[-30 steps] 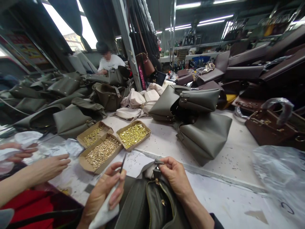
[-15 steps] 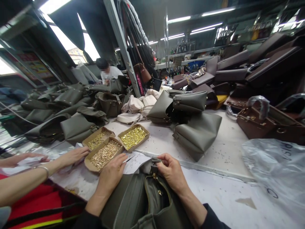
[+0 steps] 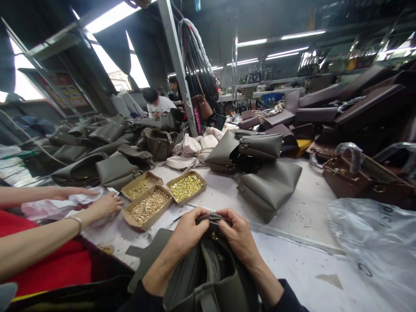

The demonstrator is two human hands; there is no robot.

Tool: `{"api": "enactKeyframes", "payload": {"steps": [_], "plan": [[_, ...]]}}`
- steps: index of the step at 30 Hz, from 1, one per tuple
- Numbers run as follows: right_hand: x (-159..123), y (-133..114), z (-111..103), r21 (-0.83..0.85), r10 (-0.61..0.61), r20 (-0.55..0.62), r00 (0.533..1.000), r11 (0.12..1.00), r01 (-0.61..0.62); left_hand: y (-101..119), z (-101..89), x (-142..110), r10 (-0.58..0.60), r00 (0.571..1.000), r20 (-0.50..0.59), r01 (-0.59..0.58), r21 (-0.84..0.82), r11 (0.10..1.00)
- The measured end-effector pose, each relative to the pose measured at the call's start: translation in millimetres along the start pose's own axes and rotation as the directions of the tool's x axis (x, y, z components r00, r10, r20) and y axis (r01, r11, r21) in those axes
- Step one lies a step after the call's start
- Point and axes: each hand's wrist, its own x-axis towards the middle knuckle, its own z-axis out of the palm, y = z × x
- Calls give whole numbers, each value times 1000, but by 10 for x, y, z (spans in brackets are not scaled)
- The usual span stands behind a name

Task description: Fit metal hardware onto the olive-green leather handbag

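An olive-grey handbag point(image 3: 224, 286) sits close to me at the table's near edge, its zipped mouth partly open. My left hand point(image 3: 190, 229) pinches the bag's top end from the left. Opposite it, my right hand point(image 3: 235, 232) grips the same end, with thumb and fingers closed on the grey material. A gold zip pull point(image 3: 214, 236) shows just below my fingers. Beyond my left hand stand a card tray of copper-gold studs point(image 3: 147, 207) and two trays of yellow-gold pieces, one on the right point(image 3: 186, 187) and one behind point(image 3: 139, 187).
At left, a co-worker's hands point(image 3: 105, 206) handle crumpled white sheeting. Grey bags point(image 3: 273, 186) lie on the white table point(image 3: 292, 247), with more heaped at back left. Brown bags point(image 3: 360, 169) and a clear plastic bag point(image 3: 373, 234) are at right. A metal post point(image 3: 182, 73) rises behind.
My left hand has moved right from beside the copper-gold tray to the bag's top end, joining my right hand. The co-worker's hands have shifted on the white sheeting.
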Motion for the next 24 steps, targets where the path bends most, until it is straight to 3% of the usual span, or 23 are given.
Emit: {"api": "enactKeyframes", "payload": {"steps": [4,10,15,17,20,24], "plan": [[-21,-39,0,-135,-48,-5,999,990,47,26,-63,-47,-76,996,42,82,-160,984],[-41,-74,0,-159,-68,-9,998,985,66,28,-106,-49,-35,993,115,49,-120,992],[-32,-75,-8,-172,-54,-21,998,984,50,65,-120,-52,-44,985,166,78,-201,977],[-29,-67,-3,-174,-61,-28,998,983,55,91,-105,-61,-6,991,136,24,-128,991],[-36,-60,7,-173,-76,-34,996,983,70,104,-56,-69,65,995,79,-73,106,992],[-46,-65,7,-149,-75,-40,996,987,68,73,-6,-47,63,996,66,-76,216,974]]}}
